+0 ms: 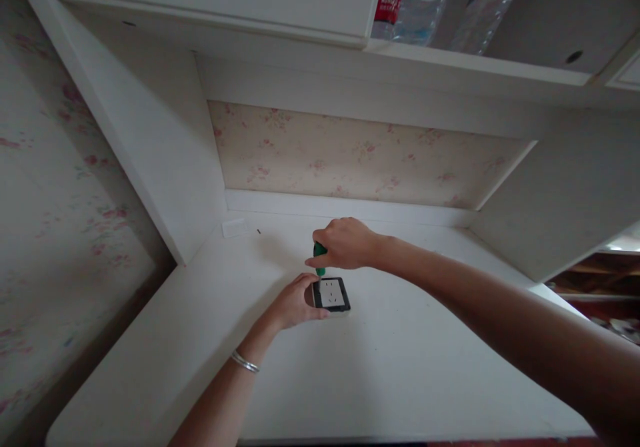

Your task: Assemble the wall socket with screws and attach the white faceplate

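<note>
A wall socket (331,294) with a white face and dark frame lies flat on the white desk (400,367). My left hand (295,301), a silver bangle on its wrist, holds the socket's left edge with curled fingers. My right hand (345,243) is closed round a green-handled screwdriver (320,258), held upright with its tip down at the socket's upper left corner.
A small white plate (235,227) and a tiny screw (259,232) lie at the desk's back left. White side panels close in the alcove; floral wallpaper (350,157) is behind. Water bottles (415,0) stand on the shelf above.
</note>
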Motion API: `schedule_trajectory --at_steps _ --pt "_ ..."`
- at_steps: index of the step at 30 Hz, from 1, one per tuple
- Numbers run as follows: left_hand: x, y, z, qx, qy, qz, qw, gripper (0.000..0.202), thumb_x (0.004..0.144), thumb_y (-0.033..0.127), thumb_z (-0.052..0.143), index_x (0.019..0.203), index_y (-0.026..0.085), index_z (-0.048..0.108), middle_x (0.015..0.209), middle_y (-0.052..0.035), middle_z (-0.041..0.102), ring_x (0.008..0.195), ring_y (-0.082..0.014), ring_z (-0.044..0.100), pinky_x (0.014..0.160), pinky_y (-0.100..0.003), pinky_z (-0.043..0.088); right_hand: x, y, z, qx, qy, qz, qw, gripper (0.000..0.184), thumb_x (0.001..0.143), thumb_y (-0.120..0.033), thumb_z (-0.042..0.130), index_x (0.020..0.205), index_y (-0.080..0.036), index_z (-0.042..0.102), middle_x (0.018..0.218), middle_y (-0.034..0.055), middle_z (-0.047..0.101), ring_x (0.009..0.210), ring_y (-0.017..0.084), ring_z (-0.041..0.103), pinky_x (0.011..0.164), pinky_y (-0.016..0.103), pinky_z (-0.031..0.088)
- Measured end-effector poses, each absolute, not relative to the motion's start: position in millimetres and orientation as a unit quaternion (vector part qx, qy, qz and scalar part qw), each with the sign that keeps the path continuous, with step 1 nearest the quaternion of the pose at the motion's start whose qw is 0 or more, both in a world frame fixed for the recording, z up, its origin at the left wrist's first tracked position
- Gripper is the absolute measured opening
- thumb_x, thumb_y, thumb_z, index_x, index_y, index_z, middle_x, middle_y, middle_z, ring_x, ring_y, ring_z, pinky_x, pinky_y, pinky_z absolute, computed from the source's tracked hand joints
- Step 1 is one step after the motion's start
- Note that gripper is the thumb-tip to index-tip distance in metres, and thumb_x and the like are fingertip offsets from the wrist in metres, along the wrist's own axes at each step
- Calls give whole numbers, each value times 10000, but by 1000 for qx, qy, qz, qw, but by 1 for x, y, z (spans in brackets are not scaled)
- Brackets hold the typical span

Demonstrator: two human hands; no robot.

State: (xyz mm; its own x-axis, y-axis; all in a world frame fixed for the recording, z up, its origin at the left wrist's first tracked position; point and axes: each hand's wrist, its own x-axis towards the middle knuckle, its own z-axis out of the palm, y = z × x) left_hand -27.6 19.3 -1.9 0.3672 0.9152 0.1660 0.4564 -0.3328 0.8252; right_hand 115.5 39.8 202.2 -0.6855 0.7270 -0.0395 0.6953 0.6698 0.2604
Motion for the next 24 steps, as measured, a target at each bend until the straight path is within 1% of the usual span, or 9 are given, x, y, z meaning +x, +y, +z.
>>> schedule_trajectory --at_steps 8,11,15,18,21,24 --pt "-26 18 2 743 460 329 359 713 506 383 809 1132 192 525 1124 -59 538 1006 -244 535 876 -328 431 109 35 193 468 874 131 30 581 813 -644 390 849 -154 701 813 160 664 759 290 626 642 365 453" --pt "-25 16 5 748 457 332 349 667 510 368 811 1095 195 540 1091 -48 545 985 -230 540 857 -313 436 108 34 192 498 857 129 20 611 817 -658 363 861 -156 708 822 159 662 784 296 625 652 367 458" --pt "-24 15 8 754 453 338 333 654 511 352 818 1086 204 543 1088 -27 542 991 -211 535 872 -297 426 110 36 194 514 850 112 21 680 788 -719 338 847 -157 715 820 166 662 794 318 621 652 388 459" --pt "-24 15 7 750 453 339 343 672 510 360 818 1100 200 538 1106 -35 540 999 -220 537 882 -306 424 114 37 195 507 855 106 23 742 775 -759 279 842 -158 708 817 171 659 779 326 619 645 402 451" --pt "-24 16 5 746 450 338 355 697 511 374 815 1122 200 531 1125 -51 543 1016 -240 533 898 -328 419 119 35 198 492 863 116 17 679 804 -713 295 877 -164 687 815 154 659 752 305 619 632 380 439" --pt "-26 16 6 750 447 333 357 723 516 390 814 1152 208 522 1147 -59 542 1038 -251 525 909 -338 414 131 29 205 502 855 132 -15 580 842 -640 316 872 -176 663 769 117 656 699 260 609 591 325 412"
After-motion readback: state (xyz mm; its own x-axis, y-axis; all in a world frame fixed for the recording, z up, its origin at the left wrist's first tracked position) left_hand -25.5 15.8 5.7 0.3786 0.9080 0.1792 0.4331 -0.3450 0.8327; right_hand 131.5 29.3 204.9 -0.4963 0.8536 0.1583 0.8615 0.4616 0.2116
